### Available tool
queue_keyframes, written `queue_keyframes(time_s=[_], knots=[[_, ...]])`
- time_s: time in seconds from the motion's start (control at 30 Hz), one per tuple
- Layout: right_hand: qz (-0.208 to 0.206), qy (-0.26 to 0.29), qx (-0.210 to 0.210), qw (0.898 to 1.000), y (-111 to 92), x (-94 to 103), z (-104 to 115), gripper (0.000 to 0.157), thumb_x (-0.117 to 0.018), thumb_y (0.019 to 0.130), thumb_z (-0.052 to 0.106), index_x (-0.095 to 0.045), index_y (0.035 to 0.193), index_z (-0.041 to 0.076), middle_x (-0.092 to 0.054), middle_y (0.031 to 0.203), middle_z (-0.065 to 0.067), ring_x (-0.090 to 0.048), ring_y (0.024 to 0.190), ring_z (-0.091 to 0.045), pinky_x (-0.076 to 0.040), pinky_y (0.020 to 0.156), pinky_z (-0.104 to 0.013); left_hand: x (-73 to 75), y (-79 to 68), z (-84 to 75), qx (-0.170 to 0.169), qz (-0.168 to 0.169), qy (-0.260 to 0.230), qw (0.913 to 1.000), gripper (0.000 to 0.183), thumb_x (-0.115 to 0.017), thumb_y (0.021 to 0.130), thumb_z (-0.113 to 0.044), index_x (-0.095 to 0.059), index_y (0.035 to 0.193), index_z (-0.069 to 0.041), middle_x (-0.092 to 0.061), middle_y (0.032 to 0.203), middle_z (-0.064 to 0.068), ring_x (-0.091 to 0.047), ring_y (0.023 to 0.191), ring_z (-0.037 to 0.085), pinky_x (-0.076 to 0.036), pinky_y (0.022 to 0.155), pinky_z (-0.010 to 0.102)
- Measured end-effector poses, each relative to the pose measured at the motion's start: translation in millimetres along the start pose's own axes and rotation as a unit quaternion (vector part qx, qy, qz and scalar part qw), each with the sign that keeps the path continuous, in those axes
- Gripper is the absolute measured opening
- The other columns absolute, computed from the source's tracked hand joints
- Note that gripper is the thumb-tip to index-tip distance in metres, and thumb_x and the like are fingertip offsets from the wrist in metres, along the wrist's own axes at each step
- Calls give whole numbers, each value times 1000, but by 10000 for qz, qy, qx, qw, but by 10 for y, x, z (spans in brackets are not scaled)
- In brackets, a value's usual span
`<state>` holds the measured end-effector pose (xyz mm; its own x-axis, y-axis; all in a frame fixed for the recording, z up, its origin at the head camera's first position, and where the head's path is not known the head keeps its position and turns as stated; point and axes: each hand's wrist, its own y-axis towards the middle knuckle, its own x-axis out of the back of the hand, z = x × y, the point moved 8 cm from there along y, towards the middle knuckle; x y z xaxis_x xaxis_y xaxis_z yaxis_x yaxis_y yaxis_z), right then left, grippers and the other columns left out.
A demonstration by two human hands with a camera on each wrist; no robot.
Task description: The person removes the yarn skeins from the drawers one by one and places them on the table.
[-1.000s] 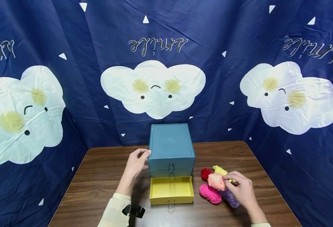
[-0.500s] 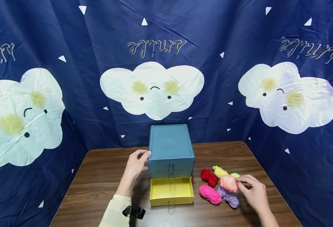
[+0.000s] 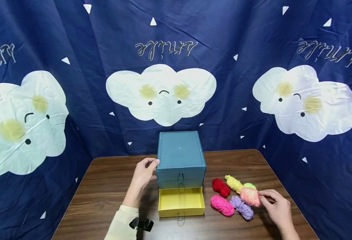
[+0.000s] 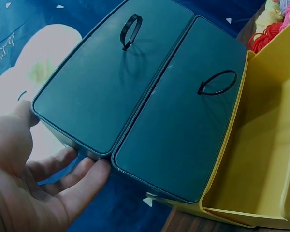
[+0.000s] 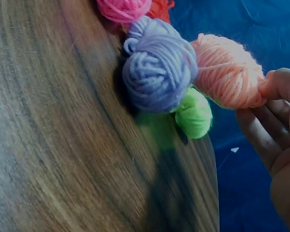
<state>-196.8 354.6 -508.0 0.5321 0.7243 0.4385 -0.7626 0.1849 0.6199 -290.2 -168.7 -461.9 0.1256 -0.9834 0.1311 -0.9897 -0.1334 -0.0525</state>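
My right hand (image 3: 277, 210) pinches one end of a peach yarn skein (image 3: 249, 196) between thumb and fingers. In the right wrist view the peach skein (image 5: 228, 71) is lifted beside a lavender skein (image 5: 159, 72) and a lime green one (image 5: 193, 114). My left hand (image 3: 145, 170) holds the left front edge of a blue drawer cabinet (image 3: 180, 149), thumb near the top corner and fingers along the side, as the left wrist view shows. The bottom yellow drawer (image 3: 181, 211) is pulled out with nothing in it. Above it, two blue drawers with black loop handles (image 4: 131, 33) are closed.
Right of the cabinet on the wooden table (image 3: 109, 186) lie red (image 3: 221, 187), yellow (image 3: 234, 183) and magenta (image 3: 222, 205) skeins. A dark blue cloth (image 3: 230, 30) printed with clouds hangs behind and along both sides. A black strap device (image 3: 141, 224) sits on the left sleeve.
My right hand has carried the peach skein to the right, off the pile, uncovering more of the red, lavender and lime skeins. My left hand and the cabinet have stayed put.
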Motion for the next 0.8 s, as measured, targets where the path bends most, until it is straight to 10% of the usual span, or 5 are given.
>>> queue_keyframes(time_s=[0.8], knots=[[-193, -637, -640, 9957, -190, 161, -348, 23, -85, 71, -6, -79, 82, 14, -70, 83, 21, -53, 81, 27, -36, 73, 2, 6, 11, -11, 39, 48, -21, 10000, 40, -69, 99, -33, -67, 123, -1, -57, 88, 5, -59, 81, 16, -63, 79, 47]])
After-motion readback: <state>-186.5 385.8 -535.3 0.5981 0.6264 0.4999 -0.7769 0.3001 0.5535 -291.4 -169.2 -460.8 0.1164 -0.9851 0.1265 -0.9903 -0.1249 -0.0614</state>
